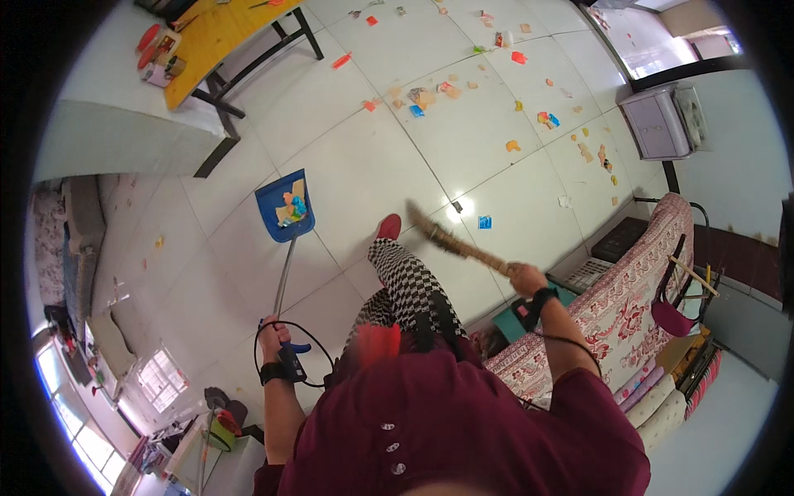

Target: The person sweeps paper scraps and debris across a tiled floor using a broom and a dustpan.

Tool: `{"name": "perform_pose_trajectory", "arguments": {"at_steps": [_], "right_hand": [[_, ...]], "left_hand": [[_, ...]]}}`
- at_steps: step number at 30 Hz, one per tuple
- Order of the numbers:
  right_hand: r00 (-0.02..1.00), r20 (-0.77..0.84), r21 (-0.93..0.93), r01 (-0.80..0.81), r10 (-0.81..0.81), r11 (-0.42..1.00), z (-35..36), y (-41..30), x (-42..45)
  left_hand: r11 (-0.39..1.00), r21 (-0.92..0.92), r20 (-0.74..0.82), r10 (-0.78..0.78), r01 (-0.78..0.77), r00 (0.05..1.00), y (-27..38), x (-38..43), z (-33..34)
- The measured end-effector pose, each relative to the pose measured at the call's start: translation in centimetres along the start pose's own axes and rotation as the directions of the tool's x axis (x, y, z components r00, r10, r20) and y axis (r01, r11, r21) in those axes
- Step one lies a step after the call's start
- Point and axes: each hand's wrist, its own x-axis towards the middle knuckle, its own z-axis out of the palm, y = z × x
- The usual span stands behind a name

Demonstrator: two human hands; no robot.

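My left hand [273, 338] is closed around the handle end of a long-handled dustpan; its blue pan [267, 208] lies on the tiled floor with crumpled paper and wrapper scraps [293, 208] inside. In my right hand [527, 280] is the handle of a short straw broom [434, 231], whose head points up and left over the floor, beside my red shoe [389, 227]. Near the broom head are a small dark scrap [457, 206] and a blue wrapper [485, 222]. More coloured scraps [422, 98] are scattered farther off.
A yellow-topped table [229, 37] with jars stands at the upper left, next to a low wall [136, 139]. To my right is a bed or couch with a patterned cover [620, 310], a chair with a dark red seat [673, 318] by it. A pale cabinet [654, 124] stands farther right.
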Motion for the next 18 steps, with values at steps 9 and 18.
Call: {"name": "perform_pose_trajectory", "arguments": {"at_steps": [9,18], "right_hand": [[0.945,-0.306,0.243,-0.036,0.112,0.969,2.4,0.1,-1.5],[0.995,-0.044,0.335,-0.067,0.086,0.940,10.3,1.7,-9.3]], "left_hand": [[0.995,0.001,0.033,0.102,-0.102,0.994,-2.3,-1.5,0.5],[0.998,0.014,0.035,0.055,-0.055,0.998,-2.7,-0.1,3.6]]}}
